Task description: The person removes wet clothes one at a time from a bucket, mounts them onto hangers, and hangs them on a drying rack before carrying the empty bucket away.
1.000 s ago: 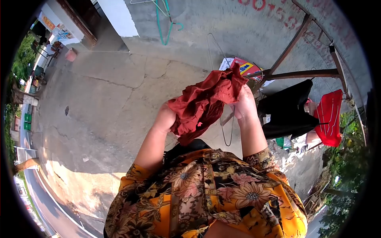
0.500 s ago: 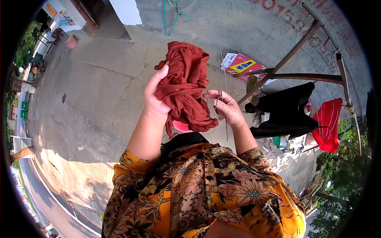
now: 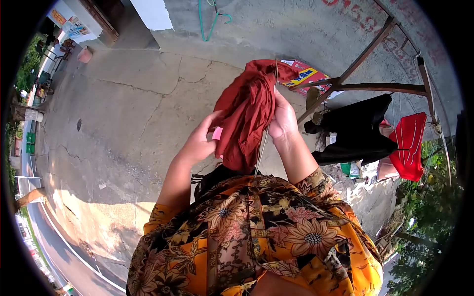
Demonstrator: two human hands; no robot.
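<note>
While cloth overlaps carton, rack alongside, black garment hanging.

The dark red cloth is matt, soft fabric, thin and finely crumpled, with a thin, smooth-looking metal wire against it. The patterned shirt is smooth printed cloth. The black garment is dull fabric. The box looks like printed cardboard, the green hanger like smooth plastic. The wall is rough, matt cement; the ground, cracked concrete.
</note>
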